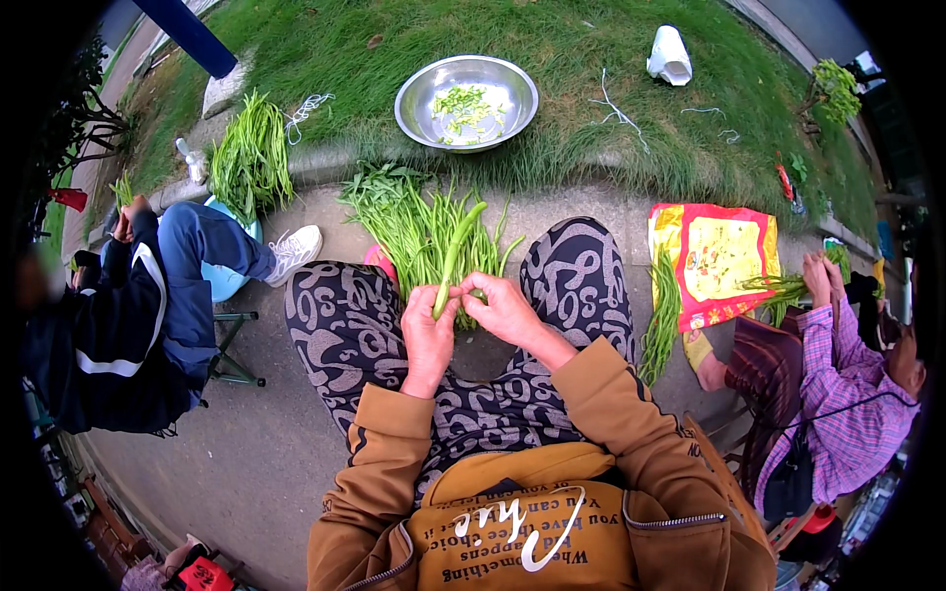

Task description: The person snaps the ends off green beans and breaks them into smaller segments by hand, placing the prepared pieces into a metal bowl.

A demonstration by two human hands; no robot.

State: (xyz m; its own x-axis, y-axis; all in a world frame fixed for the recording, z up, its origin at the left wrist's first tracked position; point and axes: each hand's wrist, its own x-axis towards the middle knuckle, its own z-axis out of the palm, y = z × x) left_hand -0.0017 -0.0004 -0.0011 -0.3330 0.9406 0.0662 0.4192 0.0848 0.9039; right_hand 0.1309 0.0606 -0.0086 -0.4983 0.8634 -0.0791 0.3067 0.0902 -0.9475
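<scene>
We see the stalk point(459, 246) in our left hand point(427, 335), over the near side of the greens point(389, 212). Its long axis runs away from us, far tip leaning right. Our left hand, the nearer, pinches its near end; our right hand point(507, 313) closes its fingertips just beside, on what we cannot tell.

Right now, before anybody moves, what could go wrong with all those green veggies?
The long green piece could snap or slip: the left hand has its grip near the lower end, leaving the top unsupported. The right hand is close by.
The green pile might get stepped on, since it lies on the ground beside pink footwear.
The metal bowl might tip if bumped, spilling its cut pieces onto the grass.
</scene>
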